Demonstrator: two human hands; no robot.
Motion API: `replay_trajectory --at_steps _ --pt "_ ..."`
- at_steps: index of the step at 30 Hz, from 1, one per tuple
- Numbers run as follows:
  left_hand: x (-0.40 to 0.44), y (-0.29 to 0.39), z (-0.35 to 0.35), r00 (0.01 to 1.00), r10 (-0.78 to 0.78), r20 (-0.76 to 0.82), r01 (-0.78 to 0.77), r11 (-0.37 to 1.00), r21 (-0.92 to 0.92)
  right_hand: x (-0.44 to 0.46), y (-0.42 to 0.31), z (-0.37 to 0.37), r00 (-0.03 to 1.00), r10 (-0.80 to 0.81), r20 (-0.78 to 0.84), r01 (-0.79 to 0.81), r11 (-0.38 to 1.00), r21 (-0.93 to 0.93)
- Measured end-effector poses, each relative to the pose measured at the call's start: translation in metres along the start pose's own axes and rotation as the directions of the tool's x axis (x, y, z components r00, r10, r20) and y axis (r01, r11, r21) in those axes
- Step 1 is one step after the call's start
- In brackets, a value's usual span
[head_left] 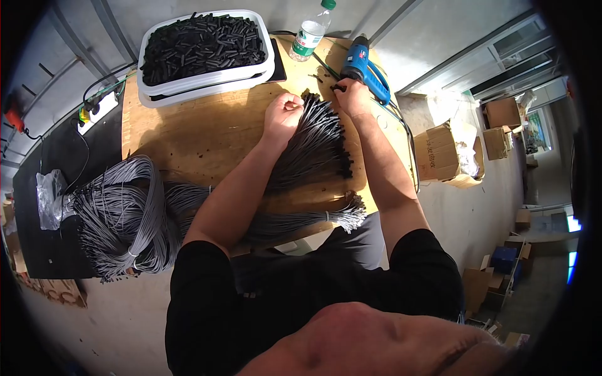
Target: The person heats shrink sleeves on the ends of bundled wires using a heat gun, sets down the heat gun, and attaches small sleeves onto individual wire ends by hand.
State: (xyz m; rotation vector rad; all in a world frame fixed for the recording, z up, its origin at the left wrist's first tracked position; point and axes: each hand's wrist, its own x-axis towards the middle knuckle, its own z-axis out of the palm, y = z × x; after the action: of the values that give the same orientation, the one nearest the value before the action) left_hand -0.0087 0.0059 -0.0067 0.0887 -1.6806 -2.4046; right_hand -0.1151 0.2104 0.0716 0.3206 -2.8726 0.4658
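Observation:
A fan of grey cables (316, 131) with black-sleeved ends lies on the wooden table between my hands. My left hand (283, 118) is closed in a pinch at the left side of the cable ends; what its fingers hold is too small to make out. On the far right side of the bundle, my right hand (355, 99) has its fingers closed at a short black tube (338, 88). Just beyond that hand lies a blue heat gun (357, 59). A few loose black tubes (315, 78) are scattered nearby.
A white tub (271, 62) heaped with short black tubes stands at the back left, beside a water bottle (308, 41). Tied grey cables (135, 213) hang over the left edge. Another tied bundle (295, 219) lies along the front. Cardboard boxes (439, 153) stand right.

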Motion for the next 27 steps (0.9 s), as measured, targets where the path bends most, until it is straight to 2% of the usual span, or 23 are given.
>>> replay_trajectory --at_steps 8,10,16,27 --pt "-0.001 0.002 0.003 1.000 0.020 -0.006 -0.019 0.999 0.038 0.011 -0.019 0.006 1.000 0.027 -0.001 -0.027 0.999 0.044" --pt "0.000 0.000 0.003 0.999 0.039 0.001 -0.039 0.997 0.067 0.019 -0.027 0.012 0.999 0.037 -0.027 -0.036 0.999 0.027" --pt "-0.002 0.001 0.004 0.995 0.097 0.000 -0.097 0.994 0.048 0.042 -0.048 0.018 0.999 0.000 0.034 0.002 0.999 -0.052" --pt "-0.012 0.022 0.009 0.997 0.054 -0.048 -0.048 0.993 0.110 0.093 -0.070 0.033 0.996 0.037 0.077 -0.029 0.995 -0.100"
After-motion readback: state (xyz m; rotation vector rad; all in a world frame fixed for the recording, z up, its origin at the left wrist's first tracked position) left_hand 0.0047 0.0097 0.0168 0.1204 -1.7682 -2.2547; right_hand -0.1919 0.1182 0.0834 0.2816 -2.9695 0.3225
